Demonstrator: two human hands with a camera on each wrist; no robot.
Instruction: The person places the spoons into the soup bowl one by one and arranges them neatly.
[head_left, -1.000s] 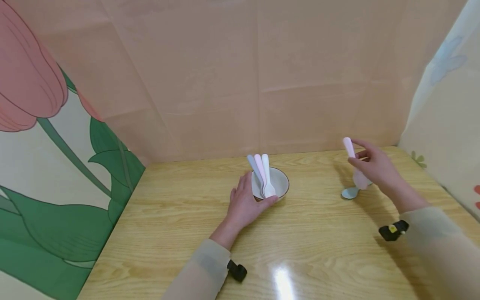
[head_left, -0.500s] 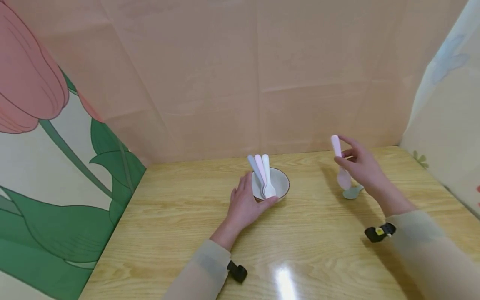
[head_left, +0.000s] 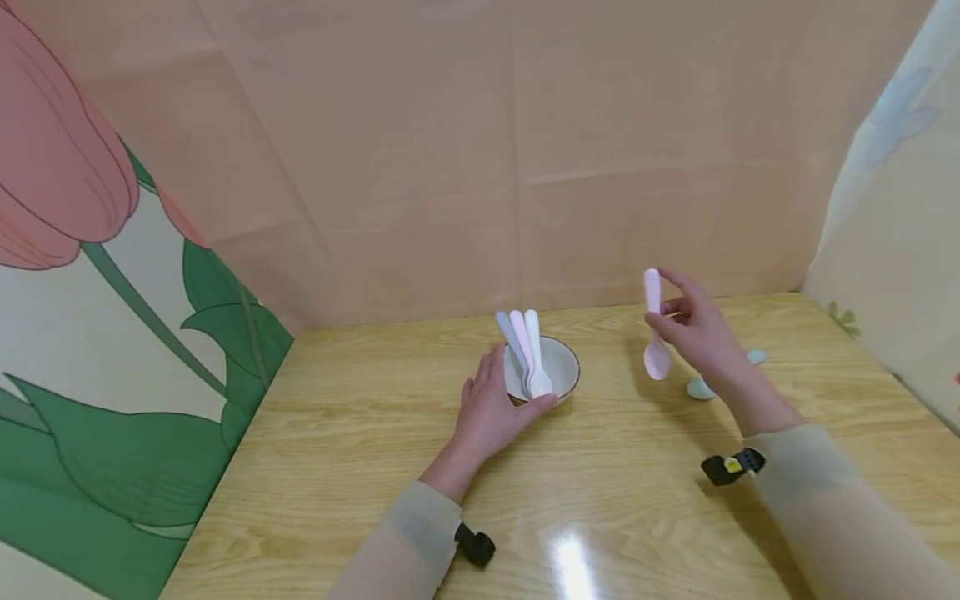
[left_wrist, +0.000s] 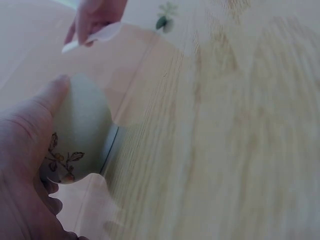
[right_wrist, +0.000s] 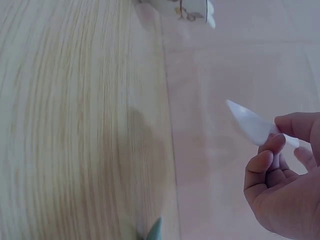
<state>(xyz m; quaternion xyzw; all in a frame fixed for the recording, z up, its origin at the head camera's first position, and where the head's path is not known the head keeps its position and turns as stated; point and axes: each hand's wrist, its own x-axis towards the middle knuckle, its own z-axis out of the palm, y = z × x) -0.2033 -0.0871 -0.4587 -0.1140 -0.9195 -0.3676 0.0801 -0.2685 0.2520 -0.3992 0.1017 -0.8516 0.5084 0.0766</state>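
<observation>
A white bowl (head_left: 562, 367) with a dark rim stands on the table, and my left hand (head_left: 491, 408) grips its left and near side, thumb along the front. In the left wrist view the bowl (left_wrist: 82, 130) shows a brown leaf pattern. Three utensils (head_left: 534, 350) with grey-blue, pink and white handles lean in it; I cannot tell whether all are spoons. To the bowl's right, my right hand (head_left: 697, 329) pinches a pink spoon (head_left: 657, 360) above the table, handle up, bowl end down. The right wrist view also shows this spoon (right_wrist: 252, 125) between thumb and fingers.
A pale green spoon (head_left: 701, 388) lies on the wooden table (head_left: 360, 433) behind my right wrist, its middle hidden. A pinkish backdrop (head_left: 420, 208) stands along the table's back edge. A printed tulip panel (head_left: 112, 417) rises at the left and a pale panel (head_left: 900, 275) at the right.
My right hand has moved left with the pink spoon, away from the pale green spoon and closer to the bowl. The left hand and the bowl have stayed in place.
</observation>
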